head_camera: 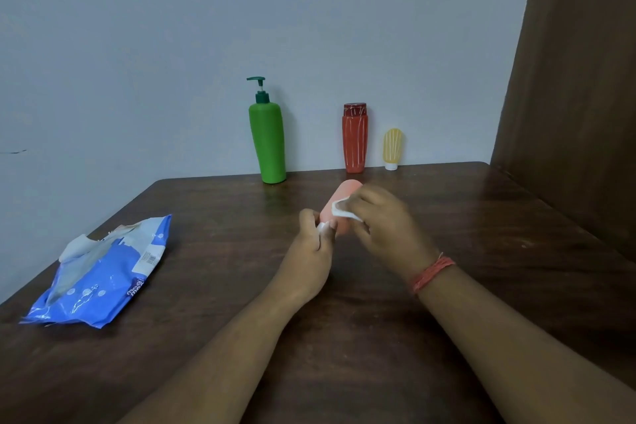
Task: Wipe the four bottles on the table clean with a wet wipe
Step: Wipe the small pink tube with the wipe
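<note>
A small pink bottle [345, 197] is held above the middle of the dark wooden table [213, 337], tilted with its rounded end pointing away. My left hand [311, 256] grips its near end, by the white cap. My right hand [382, 220] pinches a folded white wet wipe [340, 211] against the bottle's side. Three more bottles stand upright along the wall at the table's far edge: a tall green pump bottle [267, 141], a red bottle [355, 143] and a small yellow bottle [392, 147] resting on its white cap.
A blue wet wipe pack [99, 280] lies on the left of the table with its flap peeled open. A grey wall runs behind the table. A brown curtain or panel [578, 96] rises at the right.
</note>
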The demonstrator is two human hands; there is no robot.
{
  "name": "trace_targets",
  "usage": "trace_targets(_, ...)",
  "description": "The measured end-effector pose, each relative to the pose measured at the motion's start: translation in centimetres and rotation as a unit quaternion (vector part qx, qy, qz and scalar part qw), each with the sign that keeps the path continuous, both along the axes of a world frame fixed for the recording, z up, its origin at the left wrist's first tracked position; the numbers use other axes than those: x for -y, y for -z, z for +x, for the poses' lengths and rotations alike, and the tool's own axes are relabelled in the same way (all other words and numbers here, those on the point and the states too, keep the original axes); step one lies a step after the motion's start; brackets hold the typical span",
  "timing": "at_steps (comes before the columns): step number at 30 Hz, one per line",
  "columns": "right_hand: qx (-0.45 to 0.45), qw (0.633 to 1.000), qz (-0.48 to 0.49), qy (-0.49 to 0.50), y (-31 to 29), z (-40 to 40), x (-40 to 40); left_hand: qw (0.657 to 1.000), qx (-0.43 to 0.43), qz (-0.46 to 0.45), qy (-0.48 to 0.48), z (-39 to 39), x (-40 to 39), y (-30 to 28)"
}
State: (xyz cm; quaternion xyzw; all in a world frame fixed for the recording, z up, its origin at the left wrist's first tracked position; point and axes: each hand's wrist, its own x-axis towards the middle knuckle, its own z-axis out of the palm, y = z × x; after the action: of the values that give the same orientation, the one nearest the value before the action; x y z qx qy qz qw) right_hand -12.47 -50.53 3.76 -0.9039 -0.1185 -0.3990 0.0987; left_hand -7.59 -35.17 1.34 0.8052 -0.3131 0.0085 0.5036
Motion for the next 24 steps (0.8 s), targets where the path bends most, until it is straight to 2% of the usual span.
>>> trace_targets(3,0.054,0.995,0.054,0.060,-0.5,0.3,1.4,0.999,0.029,0.024,0.010,-0.2,0.1,0.1)
trace_targets(5,0.060,0.991,0.092,0.077,-0.3,0.1,1.9,0.998,0.041,0.035,0.013,-0.3,0.4,0.2)
trace_targets(8,0.005,0.999,0.050,-0.004,0.1,-0.3,0.6,0.999,0.044,0.014,0.007,-0.1,0.3,0.3)
trace_targets(10,-0.010,1.000,0.022,-0.018,0.0,-0.2,0.2,0.998,0.054,0.023,0.005,0.0,0.1,0.2)
trace_targets(13,0.039,0.993,0.090,0.058,-0.6,0.1,1.5,0.993,0.100,0.067,0.015,-0.2,0.1,0.4)
trace_targets(15,0.037,0.989,0.115,0.081,-0.6,-0.1,1.8,0.988,0.127,0.081,0.015,-0.3,0.2,0.5)
trace_targets(18,0.002,0.999,0.032,-0.001,-0.6,-0.4,0.6,0.987,0.140,0.077,0.013,0.0,0.2,0.7)
trace_targets(20,-0.024,1.000,-0.018,-0.003,-0.6,-0.1,0.4,0.984,0.157,0.088,0.006,0.1,0.1,0.7)
trace_targets(22,-0.030,0.999,0.009,0.044,-0.9,0.4,1.5,0.977,0.188,0.105,-0.008,0.1,0.0,0.6)
trace_targets(24,-0.042,0.992,0.078,0.094,-0.8,0.4,2.9,0.972,0.205,0.117,-0.018,0.0,0.0,0.4)
